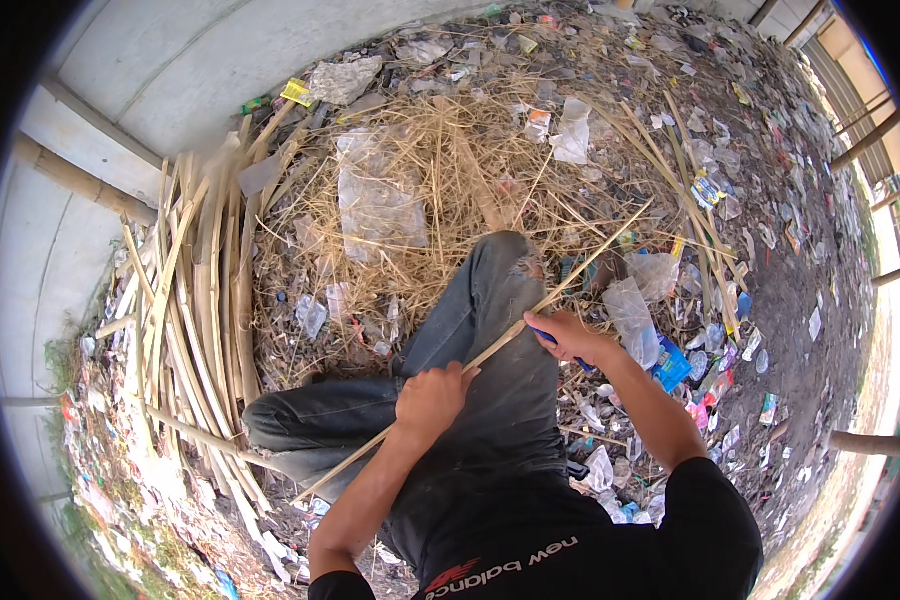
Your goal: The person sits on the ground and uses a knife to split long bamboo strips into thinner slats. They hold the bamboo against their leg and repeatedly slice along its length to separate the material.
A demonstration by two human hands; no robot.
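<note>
A long, thin bamboo strip (597, 252) slants across my lap, from beside my left forearm up to the far right. My left hand (432, 402) is closed around its middle, above my thigh. My right hand (575, 338) is wrapped round a blue-handled tool (544, 336) and sits against the strip farther along, over my right leg. The handle shows at both sides of the fist; whether it has a blade I cannot make out. My legs, in dark worn jeans (470, 300), are folded beneath the strip.
On the left lies a pile of split bamboo strips (205, 290) beside a pale wall (150, 50). Ahead is a heap of straw-like shavings (450, 160) with a clear plastic sheet (380, 205). More strips (705, 230) lie to the right. Plastic litter (673, 366) covers the ground.
</note>
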